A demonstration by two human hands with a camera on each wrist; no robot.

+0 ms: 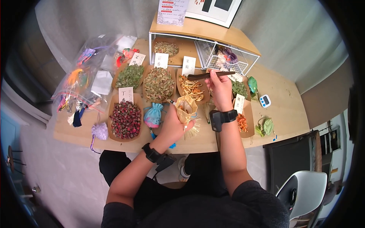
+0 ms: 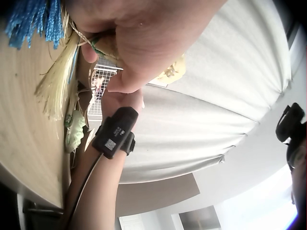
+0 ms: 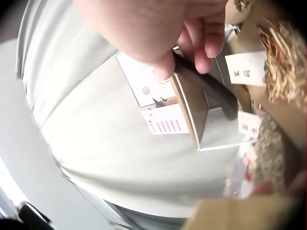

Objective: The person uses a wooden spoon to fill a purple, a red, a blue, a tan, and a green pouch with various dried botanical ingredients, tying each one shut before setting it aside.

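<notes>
My left hand (image 1: pixel 173 123) holds a small yellow drawstring pouch (image 1: pixel 186 107), its mouth spread open and facing up, with some filling showing inside. In the left wrist view a pale tassel (image 2: pixel 57 84) hangs below that hand. My right hand (image 1: pixel 221 91) pinches a dark wooden scoop or spoon (image 1: pixel 211 75) between thumb and fingers, held about level above the tray of yellow-brown dried strips (image 1: pixel 191 89). The right wrist view shows the dark tool (image 3: pixel 211 91) pinched in the right hand (image 3: pixel 158 33); whether it carries anything cannot be told.
Trays of rosebuds (image 1: pixel 125 119), mixed dried petals (image 1: pixel 159 84), green leaves (image 1: pixel 130 76) and orange pieces (image 1: pixel 242 122) surround the hands. Nearby are a blue pouch (image 1: pixel 153 115), purple pouch (image 1: pixel 100 131), green pouch (image 1: pixel 267 126), white timer (image 1: pixel 265 100), plastic bags (image 1: pixel 81 78) and a shelf (image 1: pixel 205 30).
</notes>
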